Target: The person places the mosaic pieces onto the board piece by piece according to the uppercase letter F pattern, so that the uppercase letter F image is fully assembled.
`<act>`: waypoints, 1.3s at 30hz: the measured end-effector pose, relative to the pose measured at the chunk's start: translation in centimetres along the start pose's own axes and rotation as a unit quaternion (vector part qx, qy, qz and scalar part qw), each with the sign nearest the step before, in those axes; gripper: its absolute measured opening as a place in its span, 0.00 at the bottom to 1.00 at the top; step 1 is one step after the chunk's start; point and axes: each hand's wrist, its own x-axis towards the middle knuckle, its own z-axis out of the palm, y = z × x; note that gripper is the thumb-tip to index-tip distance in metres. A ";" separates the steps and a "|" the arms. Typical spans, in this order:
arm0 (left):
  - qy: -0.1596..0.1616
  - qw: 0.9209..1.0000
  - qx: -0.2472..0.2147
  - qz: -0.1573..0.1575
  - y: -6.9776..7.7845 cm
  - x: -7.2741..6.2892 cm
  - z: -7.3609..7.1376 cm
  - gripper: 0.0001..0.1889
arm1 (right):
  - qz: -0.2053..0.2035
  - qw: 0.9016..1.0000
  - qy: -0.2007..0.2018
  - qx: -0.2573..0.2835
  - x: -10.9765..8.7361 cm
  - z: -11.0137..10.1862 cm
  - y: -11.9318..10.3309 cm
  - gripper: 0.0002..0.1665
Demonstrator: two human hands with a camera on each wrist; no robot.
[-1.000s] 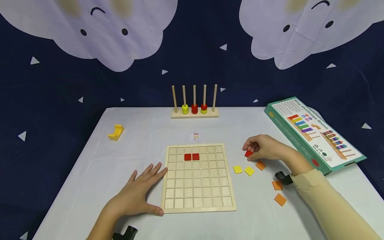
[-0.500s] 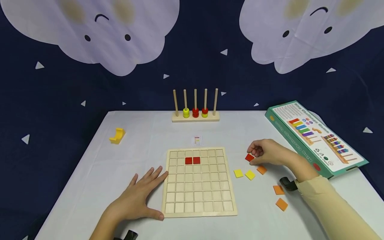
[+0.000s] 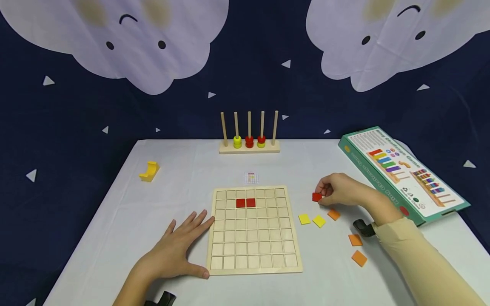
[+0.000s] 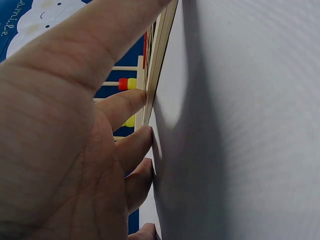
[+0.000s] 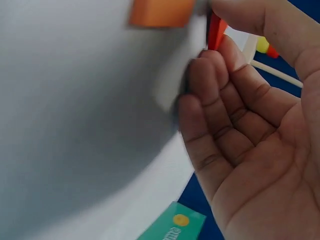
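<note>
A square wooden grid board (image 3: 252,231) lies on the table, with two red square tiles (image 3: 245,203) side by side in its second row. My left hand (image 3: 174,248) is spread flat at the board's left edge, index finger and thumb touching it; the left wrist view shows the fingers (image 4: 132,150) along the tabletop. To the right of the board, my right hand (image 3: 340,190) pinches a red tile (image 3: 317,197) between thumb and fingers, low over the table. In the right wrist view that red tile (image 5: 215,32) appears edge-on, with the other fingers curled loosely.
Two yellow tiles (image 3: 311,219) and several orange tiles (image 3: 359,258) lie right of the board. A small printed pattern card (image 3: 251,177) sits behind it, then a peg stand (image 3: 249,147) with coloured rings. A green game box (image 3: 402,174) is at right, a yellow curved block (image 3: 149,171) at left.
The pinched red tile has turned slightly, and more of its face shows. My right hand has shifted a little to the right. The left hand stays at the board's edge.
</note>
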 end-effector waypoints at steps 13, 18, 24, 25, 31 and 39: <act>0.001 1.000 -0.004 -0.003 -0.1 0.1 0.1 0.70 | -0.047 0.999 -0.005 -0.007 2.1 0.7 -3.2 0.11; 0.001 1.000 -0.003 -0.003 -0.2 0.1 0.2 0.70 | -0.070 0.998 -0.005 -0.003 3.1 1.4 -4.2 0.10; 0.002 1.000 -0.002 -0.004 -0.1 0.0 0.1 0.70 | -0.090 0.996 -0.016 0.010 4.2 2.3 -5.4 0.11; 0.001 1.000 -0.003 -0.005 -0.1 0.0 0.1 0.70 | -0.095 0.995 -0.017 0.011 4.3 2.5 -5.6 0.11; -0.003 1.000 -0.002 -0.008 0.0 0.1 0.1 0.70 | -0.110 0.994 -0.009 0.006 4.9 3.3 -6.7 0.10; 0.000 1.000 0.001 -0.001 0.1 0.1 0.0 0.70 | -0.127 0.992 -0.012 0.010 5.3 4.3 -8.1 0.10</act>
